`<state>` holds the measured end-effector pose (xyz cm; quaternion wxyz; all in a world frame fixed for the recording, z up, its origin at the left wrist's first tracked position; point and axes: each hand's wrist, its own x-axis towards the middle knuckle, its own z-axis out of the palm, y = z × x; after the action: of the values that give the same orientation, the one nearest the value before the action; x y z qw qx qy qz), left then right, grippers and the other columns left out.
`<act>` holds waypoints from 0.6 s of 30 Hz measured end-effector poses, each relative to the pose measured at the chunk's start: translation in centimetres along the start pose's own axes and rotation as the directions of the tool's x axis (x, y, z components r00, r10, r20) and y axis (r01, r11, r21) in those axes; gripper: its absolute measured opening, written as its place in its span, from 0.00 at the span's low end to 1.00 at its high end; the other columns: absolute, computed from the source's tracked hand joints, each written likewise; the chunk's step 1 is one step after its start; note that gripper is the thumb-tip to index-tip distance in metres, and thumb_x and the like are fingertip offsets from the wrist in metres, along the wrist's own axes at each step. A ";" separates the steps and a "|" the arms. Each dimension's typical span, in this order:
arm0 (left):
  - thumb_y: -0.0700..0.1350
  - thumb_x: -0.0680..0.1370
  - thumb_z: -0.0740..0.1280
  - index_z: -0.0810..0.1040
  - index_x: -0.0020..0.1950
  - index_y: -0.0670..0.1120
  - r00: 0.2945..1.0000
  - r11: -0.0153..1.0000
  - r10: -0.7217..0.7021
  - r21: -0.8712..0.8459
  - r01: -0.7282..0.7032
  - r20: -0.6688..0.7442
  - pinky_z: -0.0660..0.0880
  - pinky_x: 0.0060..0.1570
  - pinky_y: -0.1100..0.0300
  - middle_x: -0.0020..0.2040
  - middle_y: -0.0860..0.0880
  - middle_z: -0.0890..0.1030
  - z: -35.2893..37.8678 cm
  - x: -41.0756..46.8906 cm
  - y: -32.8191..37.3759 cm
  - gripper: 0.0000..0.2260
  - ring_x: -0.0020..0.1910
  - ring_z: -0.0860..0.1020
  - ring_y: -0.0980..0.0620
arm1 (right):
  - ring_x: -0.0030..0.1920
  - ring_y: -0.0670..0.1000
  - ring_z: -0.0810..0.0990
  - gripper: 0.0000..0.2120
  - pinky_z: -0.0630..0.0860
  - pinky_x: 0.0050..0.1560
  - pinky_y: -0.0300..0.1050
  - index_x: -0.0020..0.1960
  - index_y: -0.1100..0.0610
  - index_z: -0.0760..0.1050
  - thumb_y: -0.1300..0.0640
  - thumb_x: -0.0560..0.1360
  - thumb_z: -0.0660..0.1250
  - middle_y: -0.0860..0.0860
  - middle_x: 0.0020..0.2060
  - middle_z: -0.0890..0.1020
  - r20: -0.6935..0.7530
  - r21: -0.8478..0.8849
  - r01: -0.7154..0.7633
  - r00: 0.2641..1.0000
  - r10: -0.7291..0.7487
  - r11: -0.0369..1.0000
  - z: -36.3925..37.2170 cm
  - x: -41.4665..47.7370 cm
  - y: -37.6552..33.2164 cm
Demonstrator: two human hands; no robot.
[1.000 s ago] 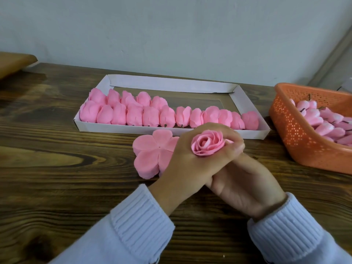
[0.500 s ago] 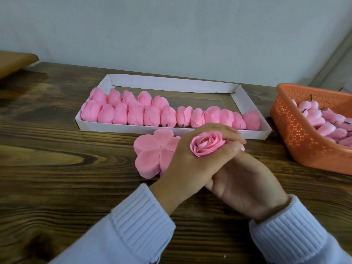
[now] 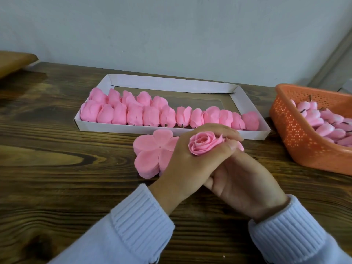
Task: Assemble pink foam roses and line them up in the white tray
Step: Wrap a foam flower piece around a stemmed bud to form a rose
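Observation:
A pink foam rose [image 3: 204, 142] sits upright in my left hand [image 3: 188, 164], whose fingers and thumb curl round its outer petals. My right hand [image 3: 242, 185] lies underneath and behind the left, fingers tucked below the rose; what they hold is hidden. A stack of flat five-petal foam pieces [image 3: 152, 155] lies on the table just left of my hands. Behind them the white tray [image 3: 253, 134] holds several finished roses [image 3: 152, 116] lying on their sides in rows.
An orange perforated basket [image 3: 297, 138] with several pink foam buds on dark stems [image 3: 322, 121] stands at the right. The dark wooden table [image 3: 57, 168] stretches left and front. A wooden object [image 3: 13, 61] sits at the far left edge.
The rose has tilted and its outer petals have spread a little wider in my left hand. Both hands stay in the same place.

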<state>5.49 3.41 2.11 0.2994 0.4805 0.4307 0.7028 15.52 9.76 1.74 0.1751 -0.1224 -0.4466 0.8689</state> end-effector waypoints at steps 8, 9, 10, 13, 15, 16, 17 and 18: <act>0.41 0.71 0.72 0.82 0.46 0.51 0.999 0.997 0.037 0.065 -0.037 0.011 0.75 0.51 0.66 0.48 0.55 0.84 0.0 0.0 0.0 0.06 0.52 0.81 0.58 | 0.58 0.53 0.80 0.15 0.78 0.56 0.46 0.58 0.61 0.80 0.59 0.73 0.65 0.57 0.55 0.82 0.056 -0.011 0.098 0.994 -0.097 0.995 -0.2 -0.2 0.1; 0.39 0.72 0.71 0.82 0.45 0.50 0.999 0.997 0.041 0.060 -0.041 0.004 0.75 0.51 0.66 0.47 0.55 0.83 0.1 0.0 0.0 0.06 0.52 0.81 0.57 | 0.58 0.53 0.80 0.15 0.78 0.57 0.46 0.59 0.61 0.79 0.59 0.73 0.64 0.57 0.56 0.82 0.075 0.014 0.100 0.992 -0.101 0.995 -0.2 -0.2 0.0; 0.39 0.72 0.71 0.82 0.45 0.48 0.999 0.998 0.044 0.048 -0.044 -0.001 0.75 0.51 0.66 0.47 0.54 0.83 0.1 0.0 0.0 0.06 0.51 0.81 0.57 | 0.59 0.52 0.79 0.15 0.77 0.57 0.46 0.59 0.60 0.80 0.58 0.74 0.63 0.56 0.56 0.81 0.093 0.036 0.092 0.991 -0.095 0.995 -0.2 -0.1 0.0; 0.38 0.73 0.69 0.83 0.45 0.44 0.999 0.998 0.046 0.032 -0.046 -0.001 0.74 0.50 0.67 0.46 0.53 0.83 0.1 0.1 -0.1 0.04 0.51 0.81 0.58 | 0.58 0.49 0.80 0.15 0.78 0.54 0.45 0.57 0.53 0.81 0.51 0.74 0.62 0.51 0.55 0.82 0.100 0.060 0.017 0.995 -0.023 0.998 -0.2 0.1 0.1; 0.39 0.74 0.68 0.83 0.46 0.46 0.999 0.999 0.037 0.040 -0.037 0.007 0.74 0.49 0.68 0.45 0.54 0.83 0.1 0.0 0.0 0.05 0.50 0.81 0.59 | 0.56 0.49 0.81 0.15 0.78 0.51 0.44 0.55 0.52 0.82 0.49 0.73 0.63 0.51 0.53 0.82 0.059 0.021 -0.010 0.998 0.008 1.000 -0.2 0.2 0.1; 0.39 0.74 0.68 0.83 0.46 0.46 0.999 0.998 0.034 0.042 -0.035 0.012 0.74 0.49 0.68 0.45 0.54 0.83 0.2 0.0 0.1 0.05 0.50 0.81 0.59 | 0.55 0.49 0.81 0.14 0.79 0.50 0.44 0.55 0.53 0.83 0.50 0.74 0.63 0.52 0.53 0.82 0.037 -0.008 -0.002 0.999 0.002 1.000 -0.2 0.1 0.2; 0.38 0.73 0.68 0.83 0.45 0.46 0.999 0.998 0.038 0.047 -0.039 0.017 0.74 0.50 0.68 0.45 0.54 0.83 0.2 0.0 0.1 0.05 0.50 0.81 0.59 | 0.55 0.49 0.81 0.13 0.79 0.50 0.44 0.54 0.53 0.83 0.51 0.75 0.63 0.52 0.52 0.82 0.022 -0.028 0.016 1.000 -0.015 0.999 -0.3 0.1 0.2; 0.38 0.73 0.68 0.82 0.45 0.45 0.999 0.997 0.045 0.054 -0.046 0.020 0.74 0.50 0.67 0.45 0.54 0.83 0.2 0.0 0.1 0.05 0.51 0.81 0.58 | 0.55 0.49 0.81 0.12 0.79 0.50 0.44 0.54 0.54 0.83 0.53 0.75 0.64 0.52 0.52 0.83 0.022 -0.035 0.037 0.999 -0.037 0.999 -0.3 0.0 0.2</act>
<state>5.68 3.45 2.23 0.2742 0.5048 0.4356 0.6930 15.57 9.85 1.38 0.1841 -0.1079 -0.4660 0.8587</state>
